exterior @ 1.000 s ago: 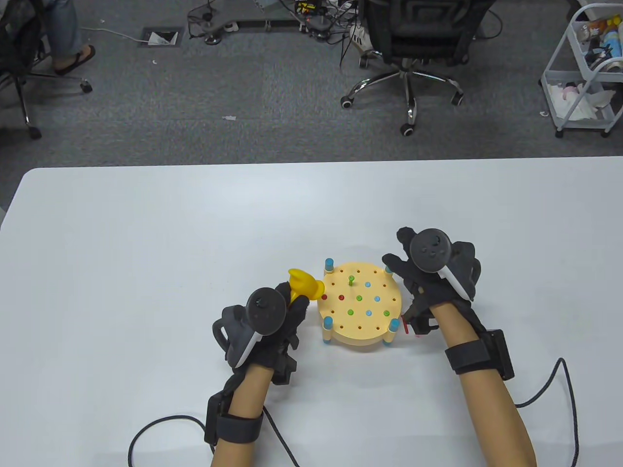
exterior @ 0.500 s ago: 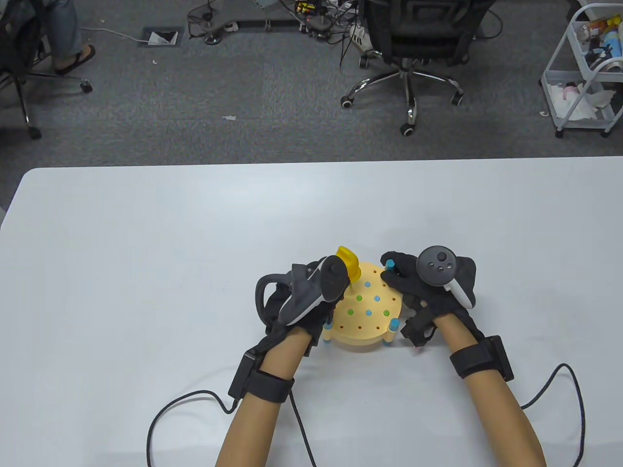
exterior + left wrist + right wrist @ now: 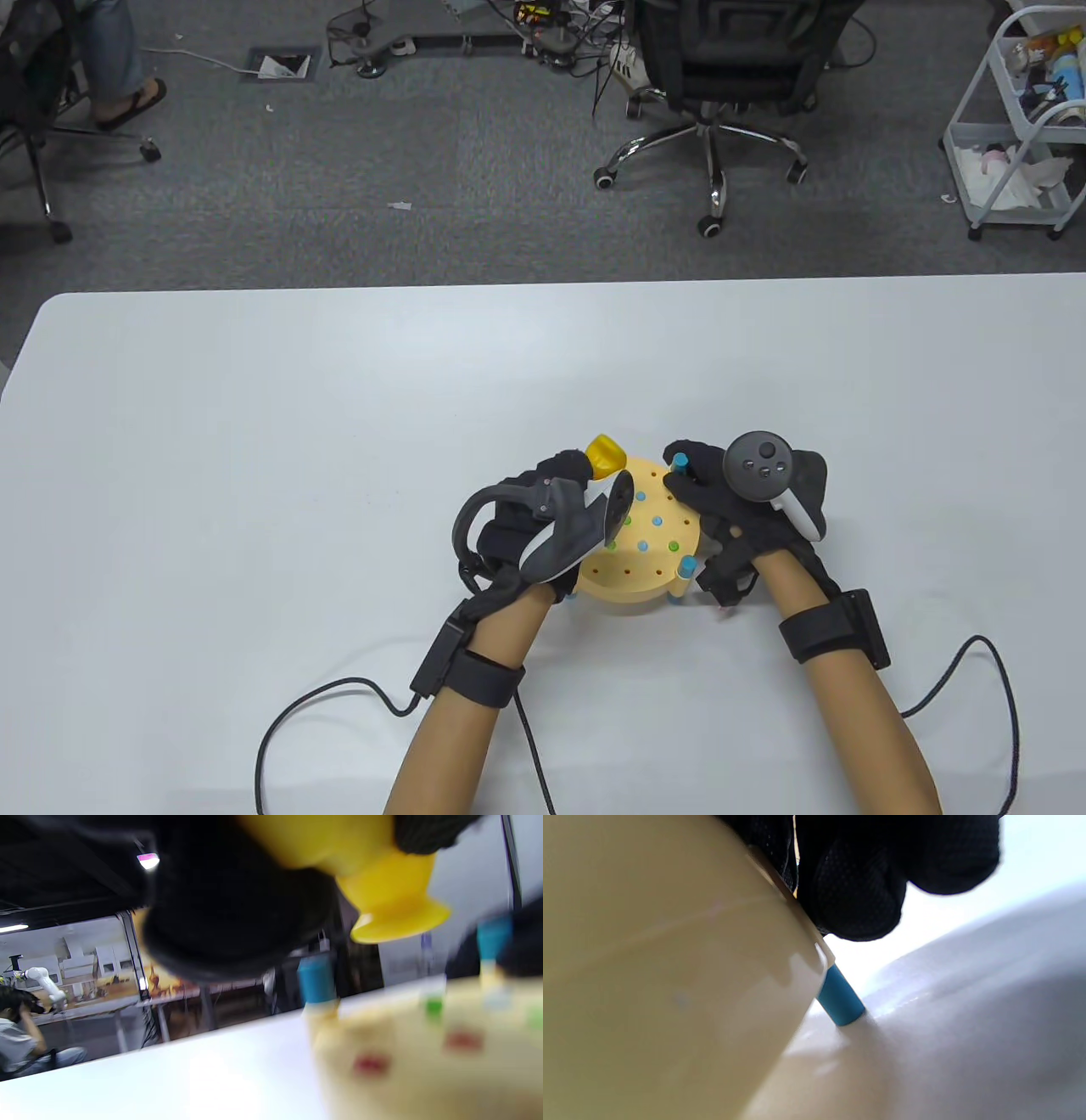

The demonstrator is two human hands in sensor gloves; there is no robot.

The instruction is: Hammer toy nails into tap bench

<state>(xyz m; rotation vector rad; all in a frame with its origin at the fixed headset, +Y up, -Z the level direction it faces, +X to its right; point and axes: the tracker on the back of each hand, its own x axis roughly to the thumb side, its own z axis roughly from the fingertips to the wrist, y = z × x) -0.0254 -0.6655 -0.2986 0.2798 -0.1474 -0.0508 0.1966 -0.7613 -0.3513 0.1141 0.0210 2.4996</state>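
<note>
The round cream tap bench with blue-capped legs stands on the white table, with green, blue and red nail heads in its top. My left hand grips the yellow toy hammer, whose head hangs over the bench's far left part. In the left wrist view the hammer head is just above the bench top, near a green nail. My right hand holds the bench's right edge; in the right wrist view its fingers press on the rim above a blue leg.
The white table spreads left and beyond the bench. Glove cables trail along the near edge. Office chairs and a white cart stand on the floor beyond the table.
My left hand swung the hammer from left of the bench over its top, then rolled further so the tracker tipped down. My right hand closed in on the bench's right edge and stays there.
</note>
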